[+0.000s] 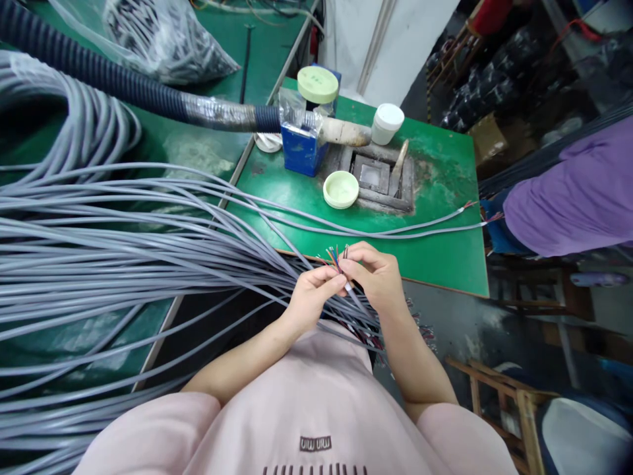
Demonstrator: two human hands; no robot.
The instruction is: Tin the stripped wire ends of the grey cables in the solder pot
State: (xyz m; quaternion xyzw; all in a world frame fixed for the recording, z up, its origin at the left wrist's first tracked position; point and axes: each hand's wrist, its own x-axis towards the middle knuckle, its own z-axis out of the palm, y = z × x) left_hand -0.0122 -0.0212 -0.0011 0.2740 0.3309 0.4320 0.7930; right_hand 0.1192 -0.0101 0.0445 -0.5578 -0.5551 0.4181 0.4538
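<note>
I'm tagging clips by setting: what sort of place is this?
Likely a cable workshop, perhaps within a factory: grey cables lie massed at left, a ribbed hose reaches over a green bench, and the left hand and right hand hold a cable end's coloured wires.

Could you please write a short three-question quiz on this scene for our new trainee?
1. What do the left hand and right hand pinch?
2. True or false: the white tub stands on the green table.
3. Which of these lies nearest the hands?
a) blue box
b) open dish
c) ribbed hose

Key:
1. Coloured wires at the end of a grey cable.
2. True.
3. b.
</note>
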